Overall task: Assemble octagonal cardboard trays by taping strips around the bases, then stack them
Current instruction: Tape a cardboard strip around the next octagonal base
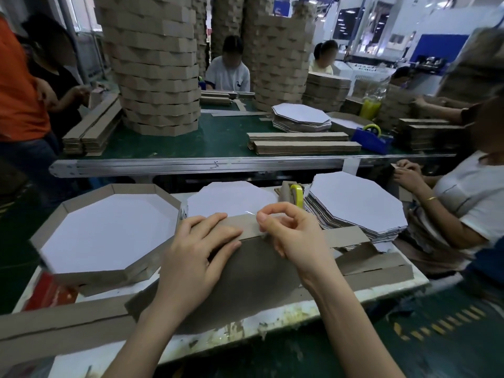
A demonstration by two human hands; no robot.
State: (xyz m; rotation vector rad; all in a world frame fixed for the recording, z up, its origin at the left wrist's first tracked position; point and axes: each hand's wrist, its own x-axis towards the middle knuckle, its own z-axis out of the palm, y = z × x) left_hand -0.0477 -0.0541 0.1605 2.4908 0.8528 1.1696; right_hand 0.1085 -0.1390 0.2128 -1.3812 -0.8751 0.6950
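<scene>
A brown octagonal base (253,274) lies face down on the white bench in front of me. A cardboard strip (341,236) stands along its far edge. My left hand (201,249) lies flat with straight fingers, pressing the strip against the base. My right hand (289,230) pinches a piece of clear tape (252,213) at the strip's top edge. A finished tray (106,230) with a white inside sits at the left on another tray. A white octagonal base (231,200) lies behind the strip.
A yellow tape roll (297,195) on a dispenser stands behind my right hand. A stack of flat white bases (357,205) sits at the right, loose strips (381,268) beside it. Beyond is a green conveyor (218,137) with tall tray stacks (155,64), and several workers around.
</scene>
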